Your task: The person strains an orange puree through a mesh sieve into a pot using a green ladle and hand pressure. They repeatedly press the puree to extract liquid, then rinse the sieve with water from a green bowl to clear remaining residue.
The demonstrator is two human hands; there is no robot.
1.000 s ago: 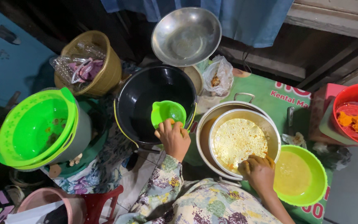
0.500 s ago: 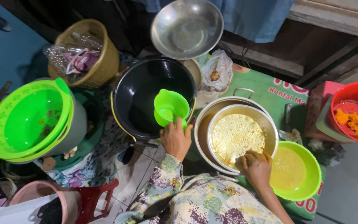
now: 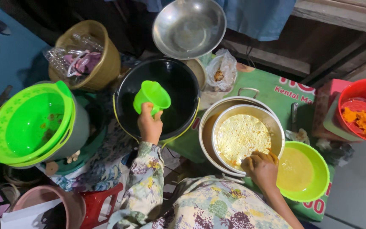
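a black bucket (image 3: 178, 91) is seen at the centre, with a steel basin (image 3: 189, 27) beyond it. to its right, a perforated metal strainer (image 3: 246, 135) is nested in a steel pot (image 3: 210, 127), and a green bowl (image 3: 314, 167) of yellow liquid is set just beside the pot. a small green cup (image 3: 152, 96) is held over the bucket, tilted, grasped by the grip of the left hand (image 3: 149, 125). the near rim of the strainer is clenched by the right hand (image 3: 260, 167).
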